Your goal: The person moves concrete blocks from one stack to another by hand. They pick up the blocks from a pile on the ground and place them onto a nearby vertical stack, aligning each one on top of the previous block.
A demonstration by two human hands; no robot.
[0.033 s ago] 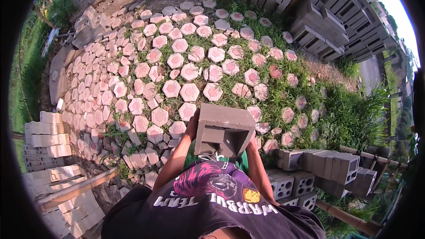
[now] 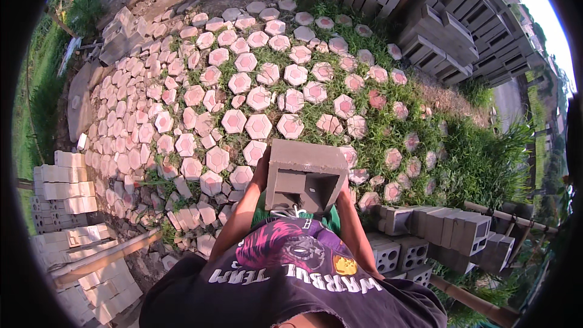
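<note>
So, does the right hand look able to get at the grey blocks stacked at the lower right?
Probably not: the right hand and left hand hold a hollow block, though nothing visible bars the stacked blocks.

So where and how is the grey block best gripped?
The grey block is probably best gripped by its opposite left and right sides, one hand from each, where the left hand and right hand sit; its open cavity faces the shirt.
</note>
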